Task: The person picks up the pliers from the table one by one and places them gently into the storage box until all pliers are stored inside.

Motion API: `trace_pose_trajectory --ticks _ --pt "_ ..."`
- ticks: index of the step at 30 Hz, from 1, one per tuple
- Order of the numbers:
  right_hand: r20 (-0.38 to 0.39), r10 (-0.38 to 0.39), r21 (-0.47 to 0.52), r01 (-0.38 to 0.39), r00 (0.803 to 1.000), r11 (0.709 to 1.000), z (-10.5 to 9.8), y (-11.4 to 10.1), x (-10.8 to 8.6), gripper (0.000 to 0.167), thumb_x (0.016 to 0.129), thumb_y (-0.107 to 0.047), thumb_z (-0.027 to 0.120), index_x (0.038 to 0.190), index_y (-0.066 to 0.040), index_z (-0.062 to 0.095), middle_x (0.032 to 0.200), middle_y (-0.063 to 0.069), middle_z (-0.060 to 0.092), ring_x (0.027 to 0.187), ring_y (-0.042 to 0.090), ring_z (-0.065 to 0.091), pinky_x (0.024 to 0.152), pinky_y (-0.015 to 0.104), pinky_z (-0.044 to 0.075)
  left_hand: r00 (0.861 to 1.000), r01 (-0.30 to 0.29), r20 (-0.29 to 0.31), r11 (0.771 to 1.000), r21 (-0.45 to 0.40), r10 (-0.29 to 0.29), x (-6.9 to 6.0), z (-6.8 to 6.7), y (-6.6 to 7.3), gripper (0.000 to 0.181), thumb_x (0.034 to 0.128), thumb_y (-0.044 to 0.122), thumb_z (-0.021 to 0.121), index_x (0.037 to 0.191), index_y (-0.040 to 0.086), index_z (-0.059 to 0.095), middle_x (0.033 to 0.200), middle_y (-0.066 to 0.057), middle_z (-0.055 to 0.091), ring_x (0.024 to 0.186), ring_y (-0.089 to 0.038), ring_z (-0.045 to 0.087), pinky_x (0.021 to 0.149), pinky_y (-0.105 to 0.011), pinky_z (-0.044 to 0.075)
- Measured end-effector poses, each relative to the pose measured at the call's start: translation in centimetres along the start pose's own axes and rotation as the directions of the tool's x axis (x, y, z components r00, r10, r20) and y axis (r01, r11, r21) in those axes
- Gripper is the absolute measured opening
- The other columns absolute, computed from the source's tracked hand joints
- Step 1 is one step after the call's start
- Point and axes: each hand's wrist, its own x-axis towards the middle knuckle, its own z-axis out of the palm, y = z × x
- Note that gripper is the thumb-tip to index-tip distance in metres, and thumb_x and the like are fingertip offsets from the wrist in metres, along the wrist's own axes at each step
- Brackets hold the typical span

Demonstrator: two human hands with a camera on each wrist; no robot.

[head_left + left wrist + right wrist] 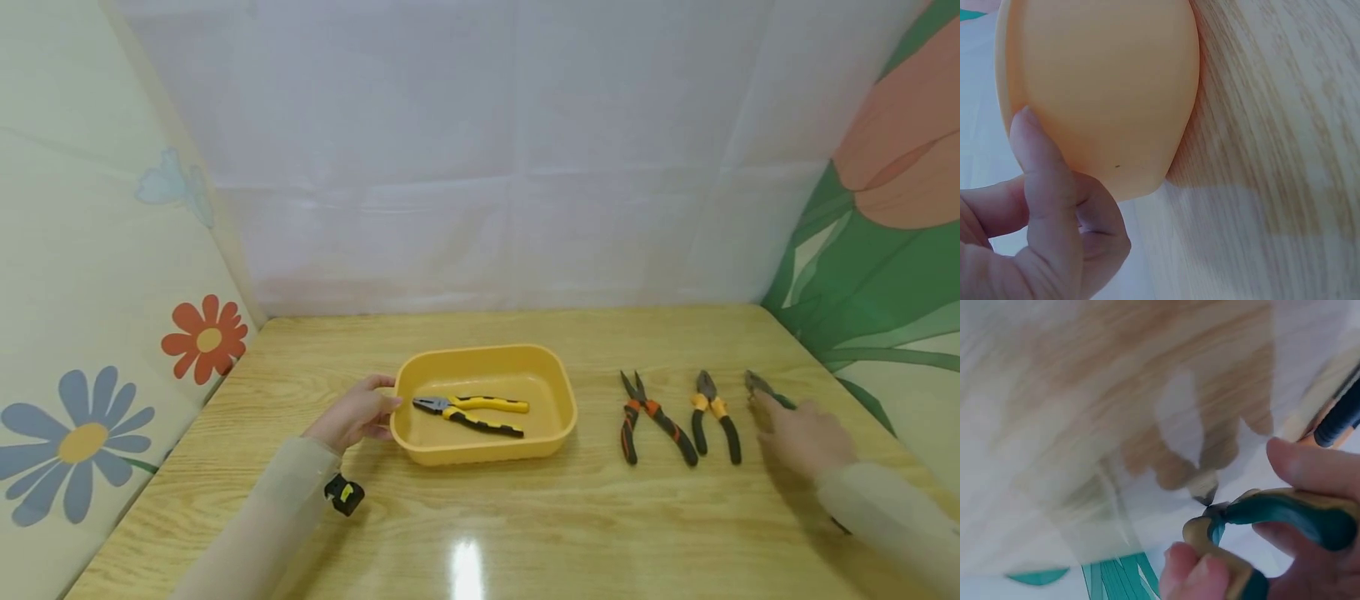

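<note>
My left hand (pixel 363 414) grips the left end of a yellow plastic basin (pixel 483 454), its thumb at the rim in the left wrist view. Inside the basin lies a pair of pliers (pixel 468 402) with yellow-and-black handles. At the far right of the table my right hand (pixel 810 437) holds a pair of pliers (pixel 761 385) with green handles. The right wrist view shows fingers around the green-and-tan handles (pixel 1291 512); the jaws point away from the palm, near the tabletop.
Left of the right hand lie orange-and-black pliers (pixel 716 408), then long-nose pliers (pixel 645 408) with red-and-black handles, spread open. Everything stands on a wood-grain table (pixel 600 533). A white cloth (pixel 480 167) hangs behind; flower-printed cloth borders both sides.
</note>
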Motion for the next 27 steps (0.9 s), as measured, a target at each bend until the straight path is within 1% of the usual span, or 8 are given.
trace_pose_trajectory --ticks 3,8,12,15,19,21,24,27 --pt "0.005 0.011 0.036 -0.011 1.0 0.999 0.1 0.4 0.2 0.059 0.091 -0.013 0.062 0.139 0.007 0.035 0.082 0.037 0.048 0.063 0.035 0.046 0.048 0.045 0.042 1.0 0.0 -0.001 1.0 -0.005 0.0 0.0 0.0 0.0 0.047 0.1011 0.004 0.046 0.144 -0.003 0.027 0.093 -0.014 0.059 0.068 -0.016 0.058 0.054 -0.025 0.051" --pt "0.016 0.033 0.099 -0.034 0.999 0.995 -0.1 0.8 0.3 0.06 0.088 -0.009 0.056 0.142 0.007 0.034 0.088 0.042 0.048 0.067 0.037 0.045 0.049 0.044 0.04 1.0 -0.001 0.0 1.0 0.008 0.001 -0.1 0.1 0.0 0.048 0.1014 0.005 0.046 0.144 -0.003 0.026 0.09 -0.013 0.058 0.068 -0.015 0.057 0.055 -0.025 0.051" --pt "0.026 0.067 0.137 -0.07 0.997 0.988 -0.4 0.6 0.1 0.065 0.089 -0.009 0.055 0.146 0.003 0.028 0.087 0.042 0.04 0.066 0.038 0.042 0.048 0.043 0.038 1.0 -0.002 -0.002 1.0 0.012 0.002 -0.1 0.1 0.0 0.047 0.1017 0.006 0.046 0.144 -0.003 0.027 0.09 -0.013 0.058 0.068 -0.015 0.056 0.055 -0.025 0.051" --pt "-0.023 0.068 0.156 -0.063 0.997 0.986 -0.6 0.3 -0.1 0.067 0.087 -0.006 0.055 0.148 0.0 0.027 0.082 0.037 0.038 0.064 0.038 0.041 0.046 0.042 0.038 1.0 -0.002 -0.001 1.0 0.013 0.002 0.0 0.1 0.0 0.047 0.1018 0.006 0.046 0.144 -0.003 0.027 0.091 -0.014 0.058 0.068 -0.016 0.056 0.055 -0.025 0.051" --pt "-0.134 0.03 0.138 -0.012 0.991 0.99 -0.8 -0.3 -0.3 0.069 0.085 -0.001 0.058 0.149 -0.005 0.032 0.078 0.032 0.039 0.062 0.033 0.04 0.043 0.037 0.035 1.0 0.0 -0.006 1.0 0.021 0.0 0.0 0.0 -0.1 0.047 0.1017 0.006 0.046 0.144 -0.003 0.027 0.093 -0.015 0.058 0.069 -0.016 0.057 0.056 -0.026 0.052" --pt "-0.178 0.012 0.11 0.008 0.984 0.994 -1.0 -0.5 -0.4 0.072 0.085 0.0 0.062 0.15 -0.009 0.033 0.077 0.032 0.039 0.063 0.034 0.041 0.041 0.036 0.035 1.0 0.0 -0.009 1.0 0.025 0.0 0.0 0.0 -0.1 0.047 0.1016 0.006 0.046 0.144 -0.003 0.027 0.093 -0.015 0.058 0.069 -0.017 0.057 0.057 -0.026 0.052" --pt "-0.221 -0.016 0.069 0.032 0.975 0.997 -1.2 -0.9 -0.5 0.08 0.082 0.0 0.069 0.152 -0.014 0.03 0.078 0.032 0.039 0.063 0.034 0.041 0.041 0.035 0.035 1.0 0.0 -0.007 1.0 0.022 0.0 0.0 0.0 -0.1 0.048 0.1015 0.005 0.046 0.144 -0.003 0.027 0.094 -0.015 0.059 0.069 -0.017 0.057 0.057 -0.026 0.052" --pt "-0.287 -0.076 0.021 0.085 0.955 0.996 -1.4 -1.3 -0.6 0.084 0.078 0.0 0.073 0.151 -0.014 0.033 0.075 0.031 0.04 0.06 0.031 0.04 0.042 0.035 0.034 1.0 0.002 -0.003 1.0 0.014 -0.002 0.1 0.0 0.0 0.047 0.1013 0.005 0.046 0.144 -0.003 0.027 0.094 -0.015 0.059 0.069 -0.016 0.058 0.056 -0.026 0.052"
